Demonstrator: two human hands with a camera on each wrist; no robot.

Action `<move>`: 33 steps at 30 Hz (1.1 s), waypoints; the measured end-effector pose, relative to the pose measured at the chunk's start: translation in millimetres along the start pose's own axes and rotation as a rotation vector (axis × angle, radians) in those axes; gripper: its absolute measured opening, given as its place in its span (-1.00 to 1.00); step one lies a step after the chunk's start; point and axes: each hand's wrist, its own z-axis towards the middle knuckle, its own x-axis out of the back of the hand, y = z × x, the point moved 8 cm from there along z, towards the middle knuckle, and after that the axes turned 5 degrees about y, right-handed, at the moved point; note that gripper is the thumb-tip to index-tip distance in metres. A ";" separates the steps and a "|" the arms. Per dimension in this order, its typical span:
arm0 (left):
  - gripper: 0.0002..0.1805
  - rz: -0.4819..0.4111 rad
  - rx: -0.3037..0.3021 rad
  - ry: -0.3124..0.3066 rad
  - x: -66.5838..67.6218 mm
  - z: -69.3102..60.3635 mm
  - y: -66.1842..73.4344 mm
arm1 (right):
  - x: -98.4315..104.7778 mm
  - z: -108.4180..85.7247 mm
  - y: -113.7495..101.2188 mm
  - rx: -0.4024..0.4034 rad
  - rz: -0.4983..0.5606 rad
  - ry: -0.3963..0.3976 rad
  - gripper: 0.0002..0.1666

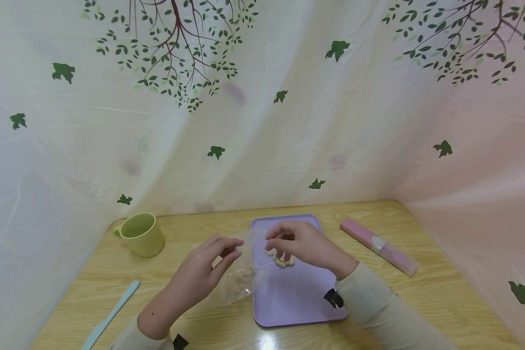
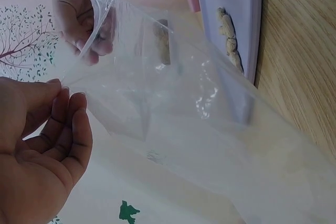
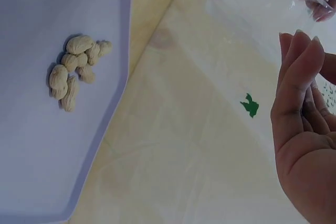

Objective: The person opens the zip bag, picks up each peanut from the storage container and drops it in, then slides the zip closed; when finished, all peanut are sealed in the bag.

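Note:
My left hand (image 1: pixel 203 267) pinches the top edge of a clear plastic bag (image 1: pixel 234 287); in the left wrist view the fingers of the left hand (image 2: pixel 44 135) grip one side of the bag (image 2: pixel 184 108). Close to its upper edge is my right hand (image 1: pixel 304 243), fingers loosely bent. No held object shows at the right hand (image 3: pixel 304 108) in its wrist view; contact with the bag is unclear. Beneath it, several peanuts (image 3: pixel 71 69) lie on a purple tray (image 1: pixel 293 296). Brownish shapes show in or through the bag.
A green mug (image 1: pixel 143 238) stands at the back left, with a light blue utensil (image 1: pixel 111 313) in front of it. A long pink box (image 1: pixel 376 245) lies right of the tray. Behind the wooden table (image 1: pixel 424 291) hangs a leaf-patterned curtain (image 1: pixel 262 126).

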 end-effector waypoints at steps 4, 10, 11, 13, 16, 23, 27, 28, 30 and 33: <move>-0.73 0.004 0.009 -0.005 -0.5 -0.1 -0.6 | 9.7 2.8 7.7 -0.019 0.000 0.047 -0.80; -0.73 0.007 0.017 -0.011 -0.2 0.0 -1.3 | 20.0 9.3 23.4 -0.077 0.012 0.094 -0.76; -0.74 0.007 0.018 -0.012 -0.2 0.0 -1.4 | 21.4 10.3 26.5 -0.092 0.015 0.103 -0.76; -0.74 0.008 0.019 -0.013 -0.2 0.0 -1.6 | 24.2 11.9 32.8 -0.127 0.023 0.121 -0.76; -0.74 0.008 0.018 -0.013 0.0 -0.1 -1.7 | 28.2 14.6 42.5 -0.167 0.035 0.144 -0.72; -0.74 0.000 0.023 -0.017 0.1 -1.4 -2.7 | 34.2 22.9 69.6 -0.232 0.041 0.186 -0.72; -0.74 0.002 0.025 -0.019 0.0 -1.7 -3.5 | 32.8 28.1 87.2 -0.276 0.039 0.178 -0.74; -0.74 0.002 0.025 -0.020 0.0 -1.6 -3.5 | 32.2 29.0 90.7 -0.286 0.034 0.171 -0.75; -0.74 0.002 0.021 -0.017 0.3 -1.4 -3.4 | 30.4 30.9 99.1 -0.309 0.014 0.154 -0.75; -0.74 0.000 0.017 -0.015 0.6 -1.2 -3.1 | 28.1 32.2 109.5 -0.333 -0.033 0.133 -0.77</move>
